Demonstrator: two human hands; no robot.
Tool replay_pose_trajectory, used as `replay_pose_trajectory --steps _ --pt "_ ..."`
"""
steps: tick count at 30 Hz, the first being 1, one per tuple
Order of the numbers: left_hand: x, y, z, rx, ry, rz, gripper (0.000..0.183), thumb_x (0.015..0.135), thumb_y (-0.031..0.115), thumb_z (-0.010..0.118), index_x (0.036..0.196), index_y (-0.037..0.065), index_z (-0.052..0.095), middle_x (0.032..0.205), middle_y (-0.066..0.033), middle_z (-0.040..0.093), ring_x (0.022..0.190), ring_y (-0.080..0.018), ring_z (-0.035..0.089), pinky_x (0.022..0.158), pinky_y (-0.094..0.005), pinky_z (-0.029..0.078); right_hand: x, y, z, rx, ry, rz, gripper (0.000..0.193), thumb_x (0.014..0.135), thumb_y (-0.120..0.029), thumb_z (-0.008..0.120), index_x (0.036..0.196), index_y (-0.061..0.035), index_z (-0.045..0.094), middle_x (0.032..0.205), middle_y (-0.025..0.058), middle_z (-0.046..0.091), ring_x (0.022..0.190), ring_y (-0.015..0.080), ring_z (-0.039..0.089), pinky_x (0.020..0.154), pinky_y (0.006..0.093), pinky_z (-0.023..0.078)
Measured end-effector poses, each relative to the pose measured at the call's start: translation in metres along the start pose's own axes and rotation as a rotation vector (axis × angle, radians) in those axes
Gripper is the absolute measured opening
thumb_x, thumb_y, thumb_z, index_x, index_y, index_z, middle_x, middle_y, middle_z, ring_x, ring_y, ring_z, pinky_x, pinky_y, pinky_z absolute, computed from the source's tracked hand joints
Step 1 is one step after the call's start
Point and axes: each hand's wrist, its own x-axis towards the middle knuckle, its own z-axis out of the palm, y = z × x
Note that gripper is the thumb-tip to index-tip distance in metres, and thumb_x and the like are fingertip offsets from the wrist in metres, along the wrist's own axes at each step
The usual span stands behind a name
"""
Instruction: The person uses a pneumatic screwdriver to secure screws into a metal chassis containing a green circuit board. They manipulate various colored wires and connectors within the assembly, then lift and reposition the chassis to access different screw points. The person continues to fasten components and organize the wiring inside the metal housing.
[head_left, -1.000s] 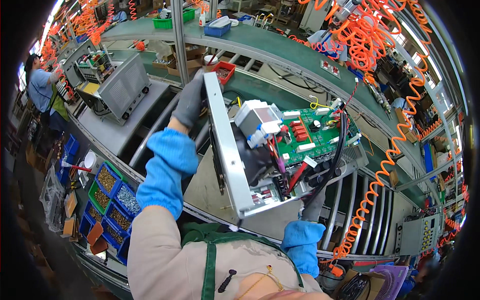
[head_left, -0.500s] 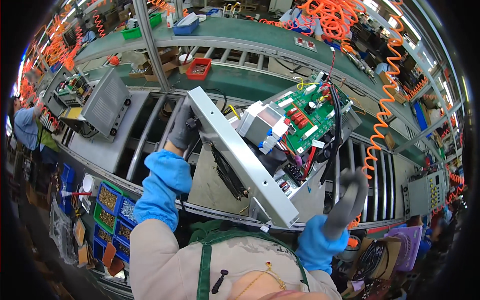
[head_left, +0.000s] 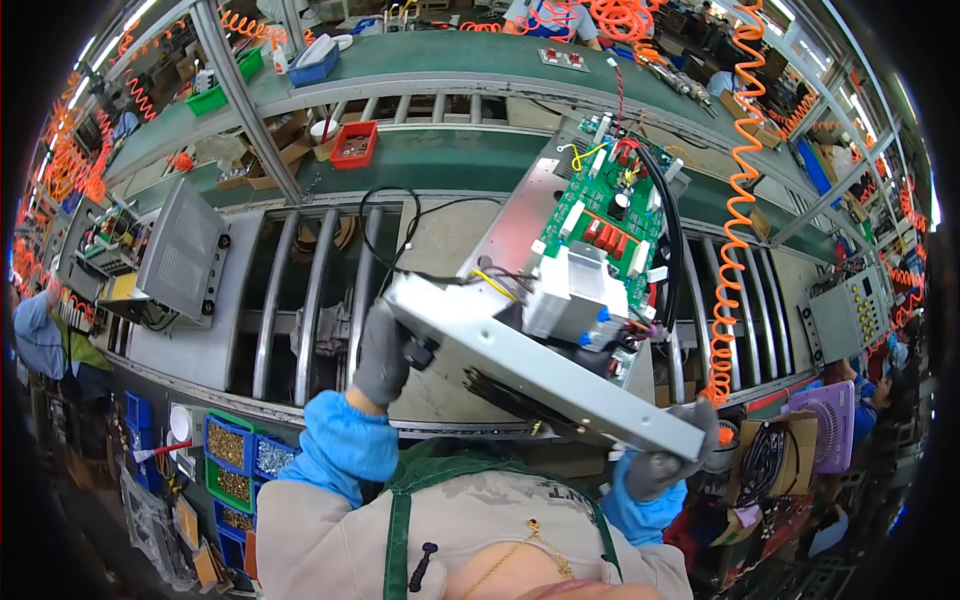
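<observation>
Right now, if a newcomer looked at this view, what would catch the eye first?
Probably the green board, right of centre, behind the pale panel that the left hand and right hand grip near its ends. Next come the bright orange coil hanging to the board's right and the purple grille at lower right.

Your head-mounted left fisheye looks down over your beige shirt (head_left: 480,498), close above the circuit-board chassis (head_left: 575,290), and faces across the roller conveyor (head_left: 316,300).
</observation>
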Motion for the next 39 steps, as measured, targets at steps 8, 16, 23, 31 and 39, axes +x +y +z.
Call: replay_pose_trajectory --steps 8,16,23,31,39 --pt "0.043 0.015 -0.002 -0.049 -0.519 -0.247 0.042 0.086 0.020 0.058 0.122 -0.001 0.051 0.108 -0.0109 0.060 0.102 -0.0218 0.057 0.090 -0.0323 0.043 0.051 0.026 -0.040 0.558 -0.384 0.309 0.083 0.080 -0.073 0.044 0.106 0.0046 0.057 0.083 0.0060 0.057 0.063 0.0110 0.049 0.055 0.0239 0.038" --pt "0.076 -0.042 0.017 0.202 -0.743 -0.141 0.031 0.088 0.022 0.060 0.110 0.000 0.058 0.097 -0.0064 0.060 0.088 -0.0146 0.057 0.077 -0.0281 0.046 0.187 -0.045 0.014 0.073 -1.159 -0.262 0.032 0.069 -0.014 0.069 0.100 -0.0077 0.064 0.093 0.0111 0.057 0.076 0.0236 0.057 0.067 0.0342 0.047" --pt "0.101 0.125 0.017 0.323 -0.324 0.187 0.017 0.087 0.017 0.059 0.086 0.000 0.059 0.065 -0.0022 0.051 0.062 -0.0078 0.045 0.056 -0.0247 0.039 0.185 -0.064 0.072 -0.375 -1.218 -0.534 0.064 0.066 -0.031 0.077 0.122 -0.0120 0.052 0.114 0.0161 0.052 0.102 0.0349 0.054 0.079 0.0422 0.048" --pt "0.106 0.246 0.072 0.517 -0.503 0.737 0.026 0.082 0.002 0.066 0.108 0.001 0.060 0.079 -0.0016 0.063 0.074 -0.0045 0.054 0.065 -0.0209 0.046 0.191 -0.044 0.045 -0.259 -0.823 -0.284 0.073 0.065 -0.031 0.082 0.123 -0.0115 0.041 0.102 0.0159 0.058 0.088 0.0299 0.063 0.067 0.0379 0.052" --pt "0.099 0.250 0.065 0.541 -0.669 0.543 0.036 0.082 -0.005 0.061 0.118 -0.001 0.056 0.103 -0.0113 0.064 0.090 -0.0116 0.060 0.078 -0.0270 0.049 0.214 0.060 -0.048 0.322 -0.880 0.332 0.084 0.050 0.008 0.080 0.125 -0.0032 0.045 0.115 0.0078 0.056 0.108 0.0179 0.055 0.093 0.0325 0.046"
